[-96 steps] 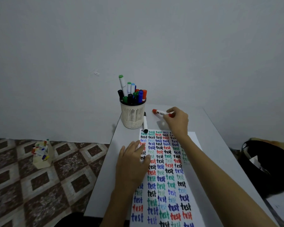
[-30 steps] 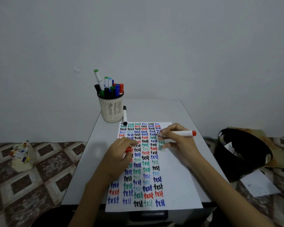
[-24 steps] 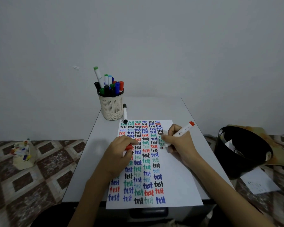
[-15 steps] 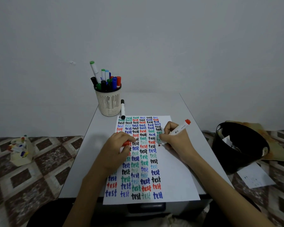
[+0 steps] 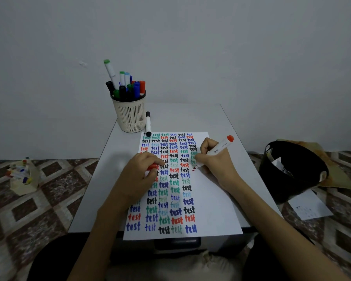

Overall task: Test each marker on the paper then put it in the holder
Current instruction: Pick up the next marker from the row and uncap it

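Home room, tiled floor (image 5: 55,201) (bare wall (image 5: 190,47))

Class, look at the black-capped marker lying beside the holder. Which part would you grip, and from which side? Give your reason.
Probably the white barrel of the black-capped marker, mid-length, from above and the right side. It lies flat on the table, and the holder stands close beside its left, leaving the right side open.
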Demonstrator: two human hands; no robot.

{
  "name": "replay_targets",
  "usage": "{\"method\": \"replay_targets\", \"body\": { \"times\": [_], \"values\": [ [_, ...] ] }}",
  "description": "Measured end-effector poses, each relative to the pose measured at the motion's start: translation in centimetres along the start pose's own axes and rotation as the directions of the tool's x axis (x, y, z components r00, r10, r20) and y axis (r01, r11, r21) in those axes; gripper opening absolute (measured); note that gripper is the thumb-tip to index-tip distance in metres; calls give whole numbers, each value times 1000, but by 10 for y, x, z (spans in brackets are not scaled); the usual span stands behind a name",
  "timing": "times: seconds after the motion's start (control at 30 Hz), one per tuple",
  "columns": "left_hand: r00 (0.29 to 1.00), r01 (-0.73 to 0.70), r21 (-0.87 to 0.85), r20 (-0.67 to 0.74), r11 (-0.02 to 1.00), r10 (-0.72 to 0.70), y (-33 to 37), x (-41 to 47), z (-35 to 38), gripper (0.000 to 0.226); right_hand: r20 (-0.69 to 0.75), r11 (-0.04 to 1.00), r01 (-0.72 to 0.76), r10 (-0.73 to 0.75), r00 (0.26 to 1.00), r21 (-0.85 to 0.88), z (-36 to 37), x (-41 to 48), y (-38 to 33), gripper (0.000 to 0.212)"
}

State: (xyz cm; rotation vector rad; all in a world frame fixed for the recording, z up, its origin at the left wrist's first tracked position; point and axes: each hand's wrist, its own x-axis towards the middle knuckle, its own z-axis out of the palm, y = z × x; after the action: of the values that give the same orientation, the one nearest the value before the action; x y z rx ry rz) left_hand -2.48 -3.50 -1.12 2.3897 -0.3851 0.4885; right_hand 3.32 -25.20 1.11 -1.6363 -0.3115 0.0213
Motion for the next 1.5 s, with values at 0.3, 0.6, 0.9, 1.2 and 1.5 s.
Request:
{"method": "replay_targets", "body": {
  "times": [0.3,0.6,0.9,1.2,1.5],
  "values": [
    [1000,-11,19,2,1000,11,2,1,-1,27,42,999,-29,31,999,-41,1,-2,-2,36],
    [1000,11,23,13,1000,-12,3,0,-1,29,0,1000,11,-11,1000,-19,2,-2,0,31],
    [1000,10,25,19,1000,-11,3,0,-1,29,4,1000,-22,22,1000,20,0,-6,-3,35],
    [1000,0,40,15,999,-1,3,0,0,28,30,999,-34,33,999,26,-2,-5,-1,35],
    [1000,1,35,13,999,-2,1,0,0,31,-84,1000,6,-7,996,-10,-2,0,8,36]
  ]
}}
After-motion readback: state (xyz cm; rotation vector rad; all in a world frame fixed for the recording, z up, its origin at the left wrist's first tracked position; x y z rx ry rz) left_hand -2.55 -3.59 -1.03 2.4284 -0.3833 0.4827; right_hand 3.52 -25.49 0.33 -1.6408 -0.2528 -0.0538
